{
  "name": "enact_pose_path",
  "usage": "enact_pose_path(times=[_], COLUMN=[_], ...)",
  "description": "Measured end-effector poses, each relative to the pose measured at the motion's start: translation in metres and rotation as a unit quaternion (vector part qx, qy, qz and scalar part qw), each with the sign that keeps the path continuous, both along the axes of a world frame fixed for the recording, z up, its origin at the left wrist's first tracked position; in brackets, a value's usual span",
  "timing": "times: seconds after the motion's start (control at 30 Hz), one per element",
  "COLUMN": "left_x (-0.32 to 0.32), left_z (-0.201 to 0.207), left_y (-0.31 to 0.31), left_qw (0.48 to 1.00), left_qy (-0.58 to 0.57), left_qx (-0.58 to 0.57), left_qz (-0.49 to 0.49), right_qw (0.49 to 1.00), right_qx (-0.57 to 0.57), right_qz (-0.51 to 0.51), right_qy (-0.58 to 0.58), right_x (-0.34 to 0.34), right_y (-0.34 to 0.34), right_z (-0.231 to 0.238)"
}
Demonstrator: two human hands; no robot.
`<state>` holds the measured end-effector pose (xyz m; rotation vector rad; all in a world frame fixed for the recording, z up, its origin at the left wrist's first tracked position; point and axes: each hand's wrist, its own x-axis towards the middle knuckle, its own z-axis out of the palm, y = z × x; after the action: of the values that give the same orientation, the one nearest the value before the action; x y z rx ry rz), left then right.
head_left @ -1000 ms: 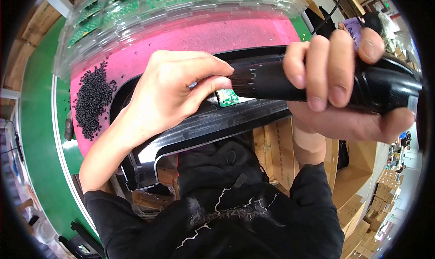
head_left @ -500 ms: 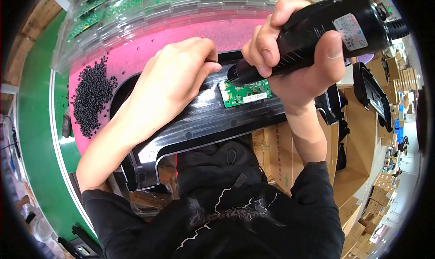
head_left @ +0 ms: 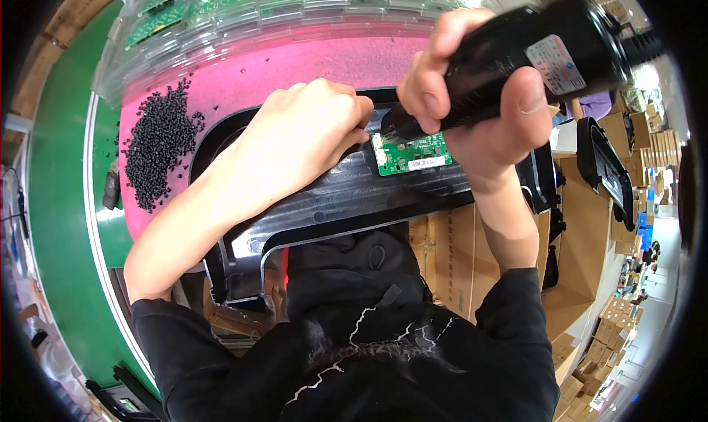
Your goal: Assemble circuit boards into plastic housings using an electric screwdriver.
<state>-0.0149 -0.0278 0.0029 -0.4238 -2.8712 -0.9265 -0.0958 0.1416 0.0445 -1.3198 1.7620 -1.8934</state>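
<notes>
Since a second ago the screwdriver (head_left: pixel 509 53) has swung from nearly flat to steeply tilted, its nose now down by the far left corner of the circuit board (head_left: pixel 402 158); the right hand (head_left: pixel 483 150) has swung with it, fingers and thumb wrapped round the barrel. The left hand (head_left: pixel 306 130) is just left of that nose, its fingers curled, thumb near the forefinger; I cannot tell whether they pinch anything, nor whether the nose touches the board. The board lies inside the black cover (head_left: pixel 346 189), about midway between its ends; the cover itself juts past the near edge of the bench (head_left: pixel 59 201); a heap of small black pieces (head_left: pixel 155 149) sits along the left edge of the pink mat (head_left: pixel 310 60).

The screwdriver looks stiff, smooth and fairly heavy, so best gripped round the barrel; the board looks light and fragile, to be held by its edges; the cover seems light but slick, the rim its surest hold.
</notes>
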Motion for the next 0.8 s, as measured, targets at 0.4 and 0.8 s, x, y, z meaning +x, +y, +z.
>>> enact_pose_path(times=[0.4,0.8], left_x=[-0.007,-0.006], left_z=[-0.002,-0.003], left_y=[0.003,0.004], left_qw=[0.976,0.986], left_qy=[0.116,0.147], left_qx=[0.141,0.066], left_qz=[-0.121,-0.043], right_qw=[0.961,0.971], right_qx=[-0.186,-0.141], right_qz=[0.195,0.116], right_qy=[-0.061,-0.154], right_x=[-0.004,0.012], right_y=[0.046,0.034], right_z=[0.036,-0.001])
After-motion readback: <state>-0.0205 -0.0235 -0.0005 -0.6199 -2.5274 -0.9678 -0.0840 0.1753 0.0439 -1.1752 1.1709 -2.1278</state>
